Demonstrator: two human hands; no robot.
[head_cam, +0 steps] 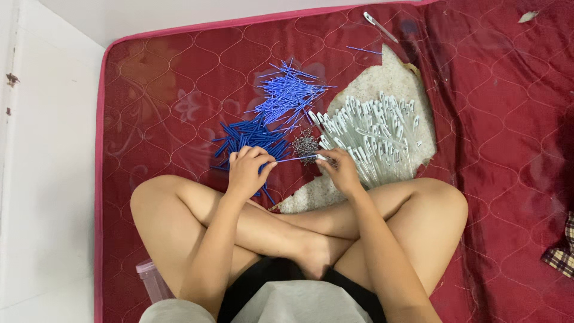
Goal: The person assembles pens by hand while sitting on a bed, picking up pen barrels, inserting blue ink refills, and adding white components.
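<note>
Crossed legs [299, 233] fill the 6 o'clock edge and brace both forearms over the red mattress [490, 119]. Left hand [248, 170], fingers closed, pinches the blue refill [293, 159] at its end. Right hand [342, 170], closed likewise, grips a white pen barrel [326, 158] at the refill's other end, level for threading. Stock fans within reach: blue caps [248, 134] at 11 o'clock, refill pile [290, 93] at 12, springs [305, 145] centre, white barrels [373, 134] at 1 o'clock.

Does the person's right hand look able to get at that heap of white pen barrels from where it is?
Probably yes. The right hand already rests at the near edge of the white pen barrels, with nothing lying between them, though its fingers are busy pinching a thin blue refill.
</note>
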